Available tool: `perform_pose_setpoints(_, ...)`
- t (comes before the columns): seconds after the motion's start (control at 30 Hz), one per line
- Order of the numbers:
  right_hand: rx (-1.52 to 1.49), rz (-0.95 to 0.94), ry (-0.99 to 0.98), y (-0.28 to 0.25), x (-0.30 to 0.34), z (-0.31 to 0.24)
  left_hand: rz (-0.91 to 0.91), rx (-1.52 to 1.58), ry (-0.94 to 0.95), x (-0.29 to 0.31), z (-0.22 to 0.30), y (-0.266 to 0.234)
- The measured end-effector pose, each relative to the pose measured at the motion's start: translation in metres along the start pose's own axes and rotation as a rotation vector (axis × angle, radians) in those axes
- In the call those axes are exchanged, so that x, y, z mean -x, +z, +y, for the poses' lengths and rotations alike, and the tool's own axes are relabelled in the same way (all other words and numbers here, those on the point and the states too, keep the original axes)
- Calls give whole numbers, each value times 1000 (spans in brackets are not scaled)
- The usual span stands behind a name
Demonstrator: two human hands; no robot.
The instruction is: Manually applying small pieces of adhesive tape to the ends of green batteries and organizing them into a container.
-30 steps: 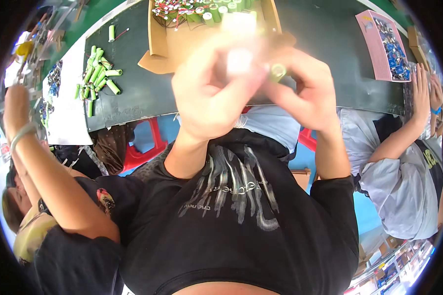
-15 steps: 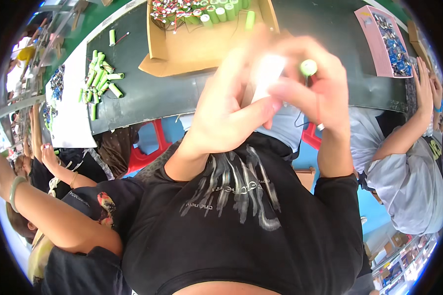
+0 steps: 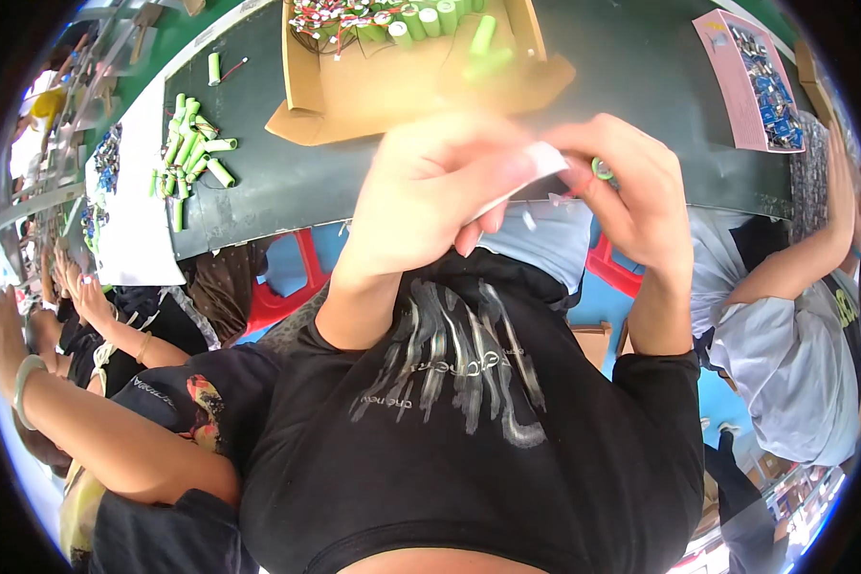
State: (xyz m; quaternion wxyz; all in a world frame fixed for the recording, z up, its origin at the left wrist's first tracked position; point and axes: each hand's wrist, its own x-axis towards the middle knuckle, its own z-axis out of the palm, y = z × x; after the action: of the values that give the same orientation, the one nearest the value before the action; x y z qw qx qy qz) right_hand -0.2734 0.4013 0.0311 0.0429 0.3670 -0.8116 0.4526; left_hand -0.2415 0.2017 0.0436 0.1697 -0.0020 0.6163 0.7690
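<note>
From where I stand, the person's left hand (image 3: 426, 196) pinches a curved white strip (image 3: 547, 158) between its fingers, above the desk's (image 3: 258, 120) near edge. The right hand (image 3: 646, 196) curls its fingers around a green cell (image 3: 601, 169), fingertips close to the strip; I can't tell if they touch it. Beyond sits an open cardboard box (image 3: 378, 91) holding more cells.
</note>
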Motion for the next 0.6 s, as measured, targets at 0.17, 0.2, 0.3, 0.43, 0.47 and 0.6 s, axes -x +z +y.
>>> perform_pose_setpoints(0.17,-203,-195,44,-9,5,-5,-94,-94,-48,0,6,8)
perform_pose_setpoints(0.2,-148,-141,-23,-5,6,-3,-98,-90,-52,-1,2,9)
perform_pose_setpoints(0.3,-138,-88,-66,3,9,2,-149,-212,73,-5,-8,9)
perform_pose_setpoints(0.43,-185,-178,128,0,8,-5,-158,-313,106,-7,-12,9)
perform_pose_setpoints(0.47,-186,-178,128,2,10,-5,-156,-337,113,-7,-13,9)
perform_pose_setpoints(0.6,-412,-8,297,9,19,-8,-145,-376,148,-7,-15,15)
